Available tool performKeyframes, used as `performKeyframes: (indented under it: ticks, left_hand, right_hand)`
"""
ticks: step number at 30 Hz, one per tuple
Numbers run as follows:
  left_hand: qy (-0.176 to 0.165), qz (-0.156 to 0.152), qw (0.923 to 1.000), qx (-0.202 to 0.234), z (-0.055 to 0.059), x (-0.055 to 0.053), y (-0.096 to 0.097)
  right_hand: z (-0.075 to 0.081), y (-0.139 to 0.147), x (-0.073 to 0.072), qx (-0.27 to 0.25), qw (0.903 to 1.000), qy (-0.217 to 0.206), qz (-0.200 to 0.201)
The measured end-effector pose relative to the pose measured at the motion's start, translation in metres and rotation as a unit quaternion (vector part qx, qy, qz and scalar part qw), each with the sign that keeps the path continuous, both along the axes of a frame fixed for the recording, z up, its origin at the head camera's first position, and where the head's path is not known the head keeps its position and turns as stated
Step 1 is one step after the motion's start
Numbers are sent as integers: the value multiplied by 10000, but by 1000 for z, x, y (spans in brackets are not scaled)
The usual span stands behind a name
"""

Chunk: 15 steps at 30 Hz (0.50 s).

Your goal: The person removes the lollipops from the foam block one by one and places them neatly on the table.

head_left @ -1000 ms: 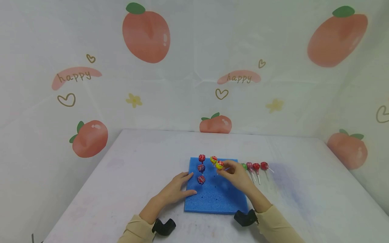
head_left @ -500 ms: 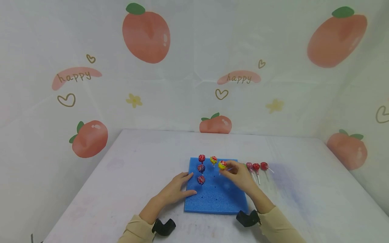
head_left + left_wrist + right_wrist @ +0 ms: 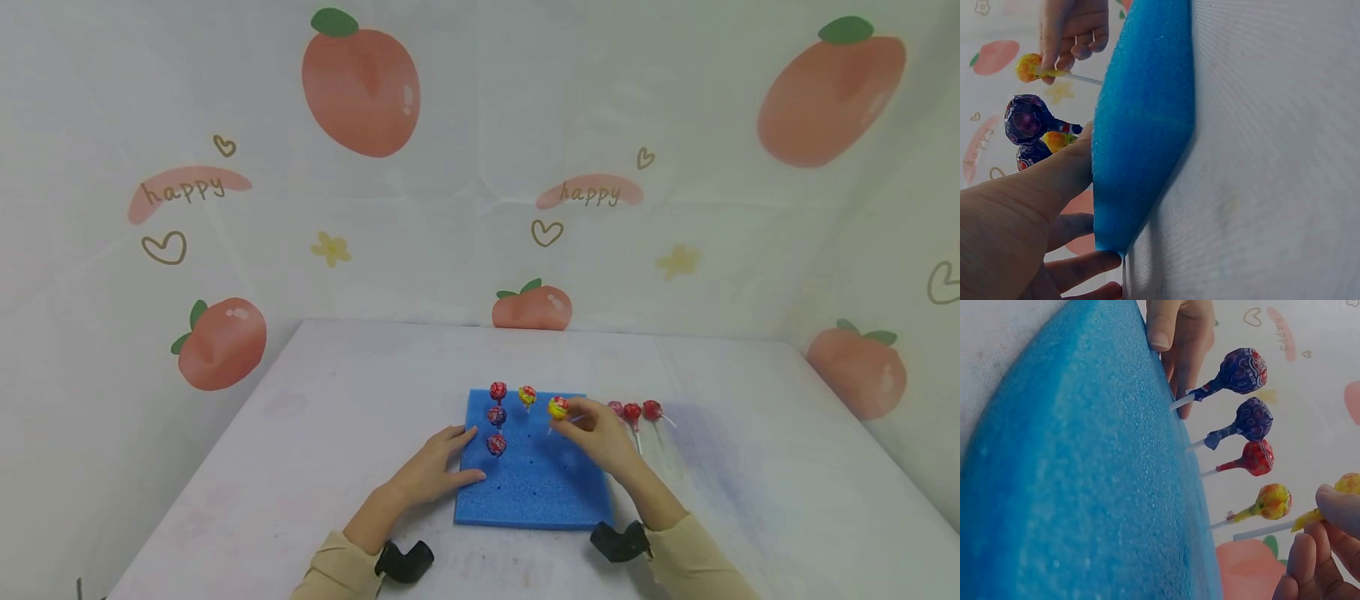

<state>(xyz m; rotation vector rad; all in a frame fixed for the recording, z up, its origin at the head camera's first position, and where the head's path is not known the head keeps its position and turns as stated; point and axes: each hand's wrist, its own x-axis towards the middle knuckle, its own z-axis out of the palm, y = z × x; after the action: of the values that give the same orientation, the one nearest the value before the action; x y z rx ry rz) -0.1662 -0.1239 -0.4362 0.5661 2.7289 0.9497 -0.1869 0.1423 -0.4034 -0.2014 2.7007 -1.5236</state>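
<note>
A yellow-and-red wrapped lollipop (image 3: 558, 407) is pinched between the thumb and fingers of my right hand (image 3: 600, 435), above the blue foam board (image 3: 517, 504). In the right wrist view its white stick (image 3: 1260, 532) points at the foam, with the tip apart from the surface. Another yellow lollipop (image 3: 527, 395) stands upright in the board's back row. To its left stand a red lollipop (image 3: 498, 390) and two dark purple-and-red lollipops, one purple lollipop (image 3: 497, 415) behind the other purple lollipop (image 3: 497, 445). My left hand (image 3: 431, 468) rests against the board's left edge, its fingers fairly straight.
Right of the board, a pink lollipop (image 3: 616, 408), a red lollipop (image 3: 633, 412) and another red lollipop (image 3: 653, 409) lie on the white table (image 3: 750, 467). Small holes dot the foam. A printed curtain (image 3: 442, 225) hangs behind the table.
My right hand has shifted a little to the right with the yellow lollipop, away from the standing yellow one. It now covers the green lollipop on the table. My left hand has stayed put.
</note>
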Motion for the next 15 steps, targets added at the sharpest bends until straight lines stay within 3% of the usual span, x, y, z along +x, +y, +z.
performKeyframes:
  ticks: [15]
  left_hand:
    - [45,-7,10000,-51,1,0,0]
  right_hand:
    - [2,18,-1,113,9993,361,-26]
